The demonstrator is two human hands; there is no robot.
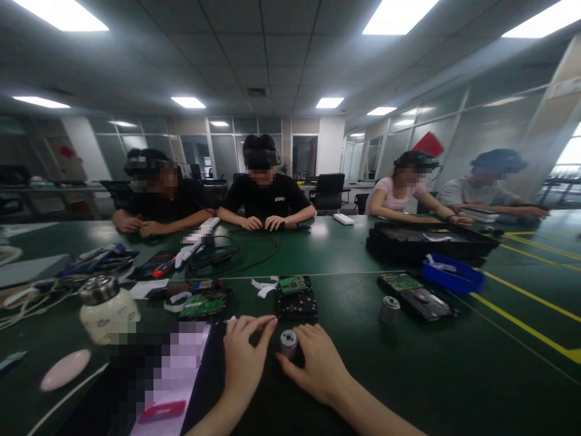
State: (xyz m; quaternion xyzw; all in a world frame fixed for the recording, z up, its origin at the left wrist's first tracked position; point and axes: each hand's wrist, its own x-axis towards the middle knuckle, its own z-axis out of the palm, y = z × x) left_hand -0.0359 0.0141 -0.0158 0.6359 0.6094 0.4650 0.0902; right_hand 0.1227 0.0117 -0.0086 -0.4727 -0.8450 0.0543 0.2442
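- Right hand has thumb and fingers closed on a metal cylinder, upright above the green table.
- Left hand just beside, thumb and forefinger tips close (pinching anything? can't tell).
- Done, I judge: cylinder gripped.
- Untouched: black drive ahead; second cylinder off right.

Two silver metal cylinders were on the dark green bench, both well back from its far edge. Three green circuit boards lay somewhat closer to that edge. There was one open blue plastic bin, one cream bottle with a metal lid, one pink oval object and, near the far edge, one white box. Four people sat along the far edge.
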